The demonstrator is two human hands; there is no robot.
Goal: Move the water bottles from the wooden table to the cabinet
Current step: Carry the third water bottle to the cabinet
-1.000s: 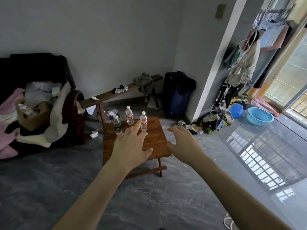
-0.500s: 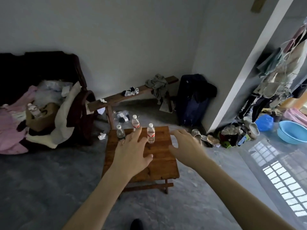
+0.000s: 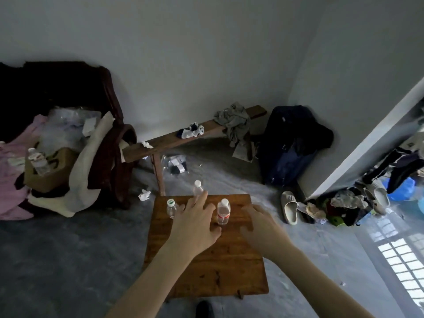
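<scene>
Three clear water bottles stand at the far end of a small wooden table point(image 3: 220, 267). A green-capped bottle point(image 3: 171, 207) is at the far left. A white-capped bottle point(image 3: 197, 188) at the far edge is partly hidden by my fingers. A red-labelled bottle point(image 3: 223, 211) stands between my hands. My left hand point(image 3: 195, 223) hovers over the table with fingers spread, holding nothing. My right hand point(image 3: 261, 226) is spread open just right of the red-labelled bottle, apart from it. No cabinet is in view.
A wooden bench point(image 3: 190, 140) with clothes runs along the wall behind the table. A cluttered dark chair point(image 3: 107, 143) with a box stands at left. A dark suitcase point(image 3: 289, 148), slippers point(image 3: 289, 207) and a clothes pile lie at right. Crumpled tissue point(image 3: 144, 195) lies on the floor.
I have come closer to the table, which now looks larger and lower in view. Both hands have reached further over it toward the bottles, still holding nothing.
</scene>
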